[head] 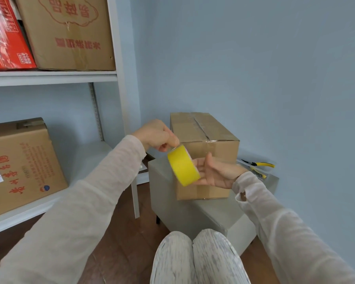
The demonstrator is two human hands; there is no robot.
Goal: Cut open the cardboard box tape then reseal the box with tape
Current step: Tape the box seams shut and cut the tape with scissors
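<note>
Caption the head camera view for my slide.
Right hand holds a yellow tape roll; left hand pinches its top edge, cardboard box behind.
</note>
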